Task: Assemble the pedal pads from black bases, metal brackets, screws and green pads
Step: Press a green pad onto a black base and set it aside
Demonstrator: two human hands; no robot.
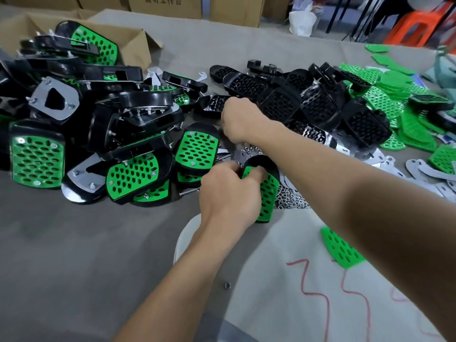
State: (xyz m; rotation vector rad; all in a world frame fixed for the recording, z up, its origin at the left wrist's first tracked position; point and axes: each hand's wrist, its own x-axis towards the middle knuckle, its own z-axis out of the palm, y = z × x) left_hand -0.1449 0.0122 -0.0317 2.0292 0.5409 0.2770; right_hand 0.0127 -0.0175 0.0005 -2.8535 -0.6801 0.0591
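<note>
My left hand [228, 193] grips a black base with a green pad [266, 193] set in it, held upright on the table's middle. My right hand [238, 122] reaches beyond it, fingers curled down over the small screws and nuts [249, 150]; what it holds is hidden. A finished pedal [197, 149] lies just left of that hand. Bare black bases [320, 104] are piled behind. Loose green pads [399, 95] lie far right, metal brackets [424, 174] at the right, and one green pad [341, 248] near my right forearm.
A heap of finished pedals [86, 124] fills the left side, spilling from an open cardboard box [133, 43]. A pile of nuts [288, 196] lies beside the held pedal. A pale sheet with red marks [308, 292] covers the near table. Boxes and an orange stool [414, 23] stand behind.
</note>
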